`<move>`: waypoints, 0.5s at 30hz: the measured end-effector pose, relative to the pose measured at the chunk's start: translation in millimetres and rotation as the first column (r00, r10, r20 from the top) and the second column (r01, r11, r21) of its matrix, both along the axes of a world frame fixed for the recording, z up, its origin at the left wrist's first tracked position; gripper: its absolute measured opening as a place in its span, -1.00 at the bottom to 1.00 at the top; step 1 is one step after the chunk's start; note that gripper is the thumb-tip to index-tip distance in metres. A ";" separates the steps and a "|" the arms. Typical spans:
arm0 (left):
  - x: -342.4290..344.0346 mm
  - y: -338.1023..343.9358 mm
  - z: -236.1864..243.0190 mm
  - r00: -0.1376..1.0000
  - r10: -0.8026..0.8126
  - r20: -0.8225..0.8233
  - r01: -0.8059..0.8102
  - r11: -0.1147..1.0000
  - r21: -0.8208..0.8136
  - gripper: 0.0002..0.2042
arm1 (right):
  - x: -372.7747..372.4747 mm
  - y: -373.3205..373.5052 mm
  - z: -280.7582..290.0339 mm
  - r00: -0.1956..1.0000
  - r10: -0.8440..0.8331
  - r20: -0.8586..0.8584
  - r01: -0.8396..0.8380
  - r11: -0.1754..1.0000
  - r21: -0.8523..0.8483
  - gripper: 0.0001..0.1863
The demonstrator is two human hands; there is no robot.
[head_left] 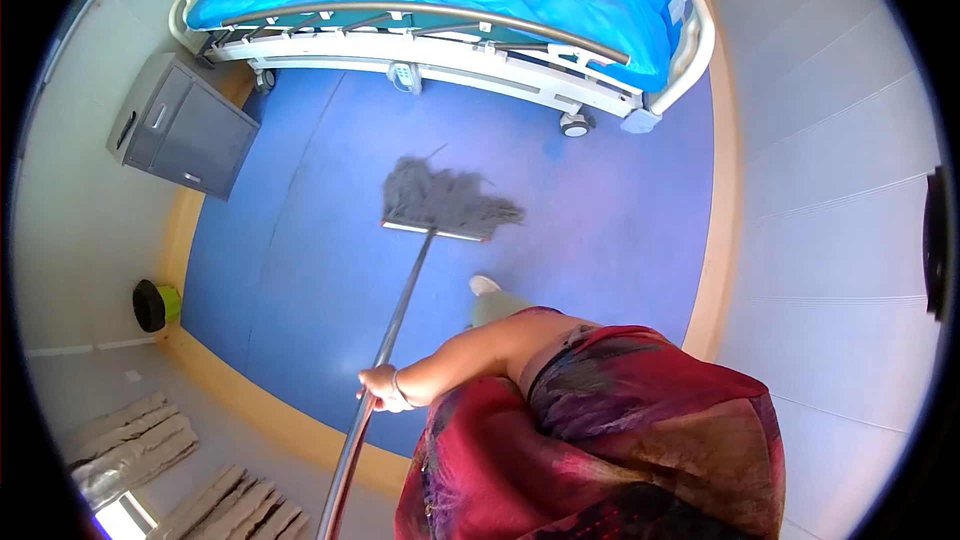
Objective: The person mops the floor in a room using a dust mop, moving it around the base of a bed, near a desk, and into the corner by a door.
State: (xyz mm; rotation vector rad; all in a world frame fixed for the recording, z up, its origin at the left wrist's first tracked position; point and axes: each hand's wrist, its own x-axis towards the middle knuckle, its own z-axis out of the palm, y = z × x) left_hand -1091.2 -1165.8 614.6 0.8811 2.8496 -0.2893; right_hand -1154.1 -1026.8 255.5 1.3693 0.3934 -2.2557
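My right hand (380,388), with a bracelet at its wrist, is closed around the metal pole of a wide floor mop (395,325). The arm reaches across my front to the left. The mop's grey, shaggy head (440,197) lies spread on the blue floor (600,210), with a straight bar along its near edge. From there the pole slants down to the lower edge of the picture, where its upper end is out of view. My left hand does not show. Loose red patterned clothing (600,420) covers much of the lower middle.
Beyond the mop stands a wheeled bed (480,65) with a rail and blue cover. A grey bedside cabinet (190,130) is at the left wall, and a black-and-green bin (152,306) sits nearer. One light shoe (484,285) shows ahead of me. Pale walls (830,220) border the floor.
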 end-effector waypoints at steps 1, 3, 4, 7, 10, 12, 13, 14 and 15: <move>11.1 1.7 8.8 0.997 0.080 0.017 -0.078 0.992 -0.100 -0.60 | 4.8 -4.4 8.9 0.998 0.051 -0.038 -0.052 0.999 -0.016 -0.91; 22.9 9.2 21.3 0.944 0.326 0.050 -0.285 0.883 -0.372 -0.56 | 8.8 -7.3 16.9 0.995 0.077 -0.057 -0.078 0.997 -0.029 -0.94; 27.8 7.6 21.5 0.946 0.321 0.048 -0.281 0.882 -0.378 -0.56 | 10.8 -4.2 21.9 0.996 0.076 -0.046 -0.078 0.996 -0.031 -0.95; 33.4 16.4 22.3 0.997 0.070 0.019 -0.060 0.945 -0.323 -0.55 | 14.5 13.5 19.2 0.996 0.048 -0.080 -0.048 0.999 -0.007 -0.95; 31.1 47.3 27.8 1.000 0.000 -0.017 -0.010 0.800 -0.600 -0.55 | 23.5 33.5 15.2 0.997 -0.007 -0.071 0.008 1.000 0.012 -0.94; 26.5 68.5 29.5 0.997 0.058 0.055 -0.008 0.760 -0.650 -0.55 | 40.3 56.7 11.3 0.995 -0.076 -0.069 0.076 0.997 -0.005 -0.93; 24.2 78.9 29.0 0.992 0.088 0.087 -0.007 0.740 -0.673 -0.55 | 51.9 70.9 10.2 0.986 -0.155 -0.063 0.154 0.988 -0.031 -0.92; 22.5 90.5 27.4 0.986 0.116 0.118 -0.002 0.719 -0.696 -0.54 | 65.5 86.0 9.1 0.970 -0.236 -0.054 0.233 0.971 -0.057 -0.91; 20.6 101.0 25.6 0.978 0.148 0.148 0.004 0.696 -0.718 -0.54 | 80.7 101.8 9.4 0.951 -0.301 -0.067 0.297 0.953 -0.063 -0.89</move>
